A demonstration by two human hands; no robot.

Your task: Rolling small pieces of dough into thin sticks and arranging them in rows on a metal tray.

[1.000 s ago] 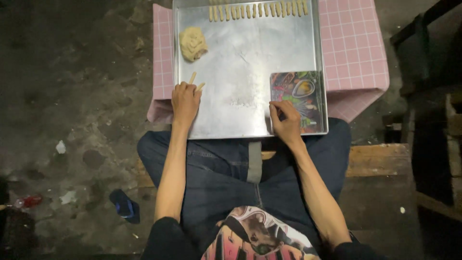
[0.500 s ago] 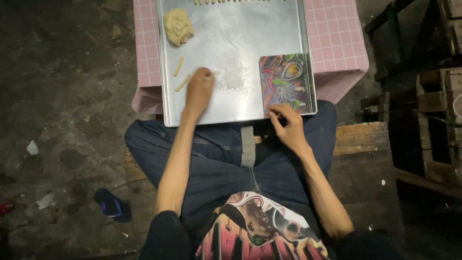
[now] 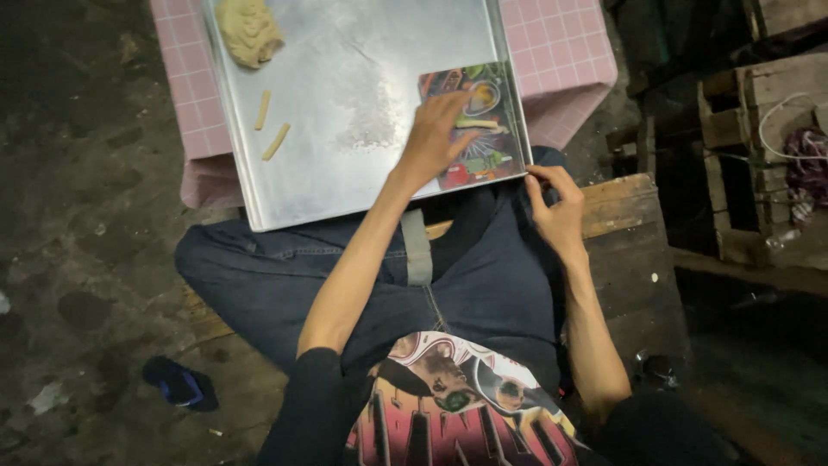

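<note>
Right hand [image 3: 555, 210] at near right corner of metal tray [image 3: 345, 181], fingers curled, pinching tray rim. Left hand [image 3: 434, 138] reaches across onto colourful printed card [image 3: 483, 121] lying in tray's near right corner, fingers spread flat on card. One dough stick [image 3: 476, 124] lies on card just beyond fingertips. Flour dusting [image 3: 371, 116] mid-tray. Two dough sticks [image 3: 269, 126] near tray's left edge. Dough lump [image 3: 248, 31] at far left corner. Tray rests on pink checked cloth [image 3: 565, 43] covering desk.
</note>
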